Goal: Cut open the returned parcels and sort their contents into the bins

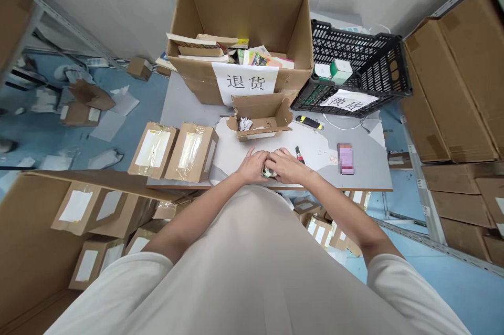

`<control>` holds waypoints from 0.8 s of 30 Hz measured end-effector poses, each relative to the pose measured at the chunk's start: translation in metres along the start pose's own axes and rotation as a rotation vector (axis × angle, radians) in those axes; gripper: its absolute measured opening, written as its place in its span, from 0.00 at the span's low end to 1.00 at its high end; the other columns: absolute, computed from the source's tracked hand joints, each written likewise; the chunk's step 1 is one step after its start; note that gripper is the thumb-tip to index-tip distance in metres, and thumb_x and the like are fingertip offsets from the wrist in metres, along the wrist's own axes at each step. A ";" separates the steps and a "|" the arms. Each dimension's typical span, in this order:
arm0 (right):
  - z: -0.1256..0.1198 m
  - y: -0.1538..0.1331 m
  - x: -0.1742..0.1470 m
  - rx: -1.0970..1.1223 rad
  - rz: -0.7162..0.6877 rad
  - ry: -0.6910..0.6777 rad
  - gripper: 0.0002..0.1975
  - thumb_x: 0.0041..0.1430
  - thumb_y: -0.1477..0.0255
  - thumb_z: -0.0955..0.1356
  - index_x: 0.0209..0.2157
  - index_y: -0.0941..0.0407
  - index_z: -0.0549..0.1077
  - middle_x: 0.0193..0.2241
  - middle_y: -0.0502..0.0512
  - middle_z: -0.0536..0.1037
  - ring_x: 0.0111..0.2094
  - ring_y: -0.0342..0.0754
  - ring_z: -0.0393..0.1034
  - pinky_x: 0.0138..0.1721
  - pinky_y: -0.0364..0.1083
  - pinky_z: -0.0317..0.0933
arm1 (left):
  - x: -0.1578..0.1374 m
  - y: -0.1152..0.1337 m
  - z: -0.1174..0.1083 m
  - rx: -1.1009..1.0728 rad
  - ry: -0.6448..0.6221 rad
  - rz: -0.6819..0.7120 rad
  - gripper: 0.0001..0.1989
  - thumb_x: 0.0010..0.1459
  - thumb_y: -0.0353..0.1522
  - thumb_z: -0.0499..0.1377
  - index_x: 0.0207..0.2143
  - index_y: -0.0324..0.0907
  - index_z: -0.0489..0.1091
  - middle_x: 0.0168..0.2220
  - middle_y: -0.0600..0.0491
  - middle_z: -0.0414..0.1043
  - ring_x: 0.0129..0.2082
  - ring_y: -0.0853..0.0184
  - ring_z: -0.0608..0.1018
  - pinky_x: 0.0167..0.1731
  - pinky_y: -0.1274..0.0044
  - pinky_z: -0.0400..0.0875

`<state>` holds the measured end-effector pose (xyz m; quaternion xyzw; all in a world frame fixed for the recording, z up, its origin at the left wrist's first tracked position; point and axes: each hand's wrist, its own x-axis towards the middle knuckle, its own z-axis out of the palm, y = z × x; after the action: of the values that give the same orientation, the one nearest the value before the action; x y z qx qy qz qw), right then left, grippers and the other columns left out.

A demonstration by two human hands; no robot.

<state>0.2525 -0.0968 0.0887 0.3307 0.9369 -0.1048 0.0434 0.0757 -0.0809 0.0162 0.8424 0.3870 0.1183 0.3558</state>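
Note:
Close to the table's front edge, my left hand (253, 167) and my right hand (288, 167) meet around a small box-like item (269, 173). Both sets of fingers are closed over it, so only a whitish and dark patch shows and its exact kind is hidden. Just beyond them stands an opened small carton (260, 135) with its flaps up and crumpled white paper (245, 124) inside. A red and black box cutter (300, 155) lies right of my right hand. Farther back is a yellow and black box cutter (309, 122).
Two taped parcels (191, 152) stand at the table's left. Behind are a large carton (240, 9) of books and boxes and a black crate (384, 70) with small boxes. A phone (346, 158) lies at right. A big carton (23, 240) of parcels sits low left; shelving (429, 203) borders the right.

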 end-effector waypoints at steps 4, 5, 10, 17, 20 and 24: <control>0.000 0.002 -0.007 -0.012 -0.046 -0.050 0.16 0.49 0.74 0.69 0.42 0.59 0.69 0.43 0.64 0.69 0.42 0.56 0.61 0.46 0.54 0.54 | 0.000 0.004 0.002 -0.059 -0.036 0.023 0.31 0.36 0.35 0.69 0.45 0.45 0.64 0.44 0.48 0.69 0.48 0.53 0.71 0.63 0.57 0.42; 0.000 0.003 -0.008 -0.004 -0.061 -0.059 0.15 0.49 0.72 0.69 0.41 0.59 0.69 0.43 0.64 0.69 0.42 0.56 0.61 0.45 0.53 0.55 | 0.000 0.003 0.002 -0.094 -0.049 0.033 0.30 0.35 0.35 0.69 0.44 0.45 0.64 0.44 0.49 0.69 0.48 0.54 0.71 0.62 0.58 0.45; -0.028 0.003 -0.012 0.118 -0.082 0.111 0.14 0.48 0.69 0.69 0.38 0.56 0.69 0.41 0.62 0.68 0.42 0.55 0.60 0.45 0.55 0.58 | 0.000 -0.012 0.010 -0.218 -0.017 0.050 0.30 0.36 0.36 0.68 0.45 0.42 0.65 0.44 0.46 0.68 0.47 0.52 0.71 0.55 0.62 0.59; -0.104 0.026 -0.031 0.503 0.159 0.543 0.14 0.53 0.61 0.68 0.40 0.52 0.67 0.49 0.61 0.69 0.44 0.54 0.67 0.42 0.55 0.64 | -0.005 -0.015 0.014 -0.161 0.035 -0.005 0.41 0.38 0.38 0.69 0.55 0.43 0.59 0.52 0.43 0.65 0.53 0.50 0.68 0.55 0.63 0.61; -0.117 0.042 -0.032 0.670 0.255 0.734 0.18 0.55 0.57 0.68 0.43 0.51 0.67 0.49 0.59 0.71 0.42 0.51 0.70 0.39 0.53 0.66 | -0.012 -0.008 0.006 -0.158 0.057 -0.016 0.53 0.35 0.46 0.70 0.61 0.42 0.52 0.58 0.39 0.60 0.58 0.45 0.63 0.59 0.58 0.54; -0.119 0.060 -0.018 0.856 0.272 0.929 0.17 0.56 0.58 0.68 0.43 0.53 0.69 0.43 0.58 0.75 0.41 0.48 0.71 0.42 0.51 0.66 | -0.021 0.010 -0.008 -0.203 0.268 0.015 0.65 0.33 0.54 0.69 0.66 0.39 0.40 0.66 0.35 0.45 0.66 0.41 0.48 0.63 0.54 0.43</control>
<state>0.3029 -0.0357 0.1972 0.4454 0.6831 -0.3088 -0.4896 0.0634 -0.0962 0.0304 0.7819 0.4105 0.2706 0.3832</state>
